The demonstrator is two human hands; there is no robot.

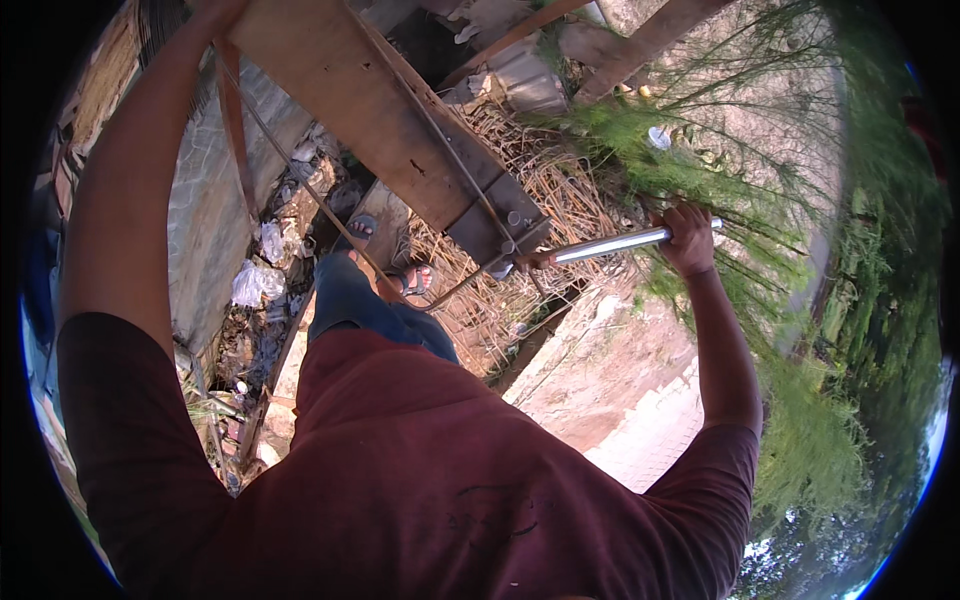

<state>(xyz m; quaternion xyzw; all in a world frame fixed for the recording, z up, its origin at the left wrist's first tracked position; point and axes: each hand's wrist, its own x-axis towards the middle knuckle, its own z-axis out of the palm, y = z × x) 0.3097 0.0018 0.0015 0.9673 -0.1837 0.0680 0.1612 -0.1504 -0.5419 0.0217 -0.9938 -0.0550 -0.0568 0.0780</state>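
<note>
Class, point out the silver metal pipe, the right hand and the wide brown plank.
Silver metal pipe (610, 246): head view, on its bare shaft.
Right hand (686, 238): head view, on the back of the hand.
Wide brown plank (355, 110): head view, on its broad upper face.

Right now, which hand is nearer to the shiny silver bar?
The right hand: it grips the silver bar near one end. The left hand is well to its left, partly cut off at the picture's top edge.

Before me, a plank (350, 100) bears a metal plate (478, 232) at its near end; to its right, my right hand (688, 238) is around a pipe (610, 246); branches (800, 440) hang farther right.
</note>
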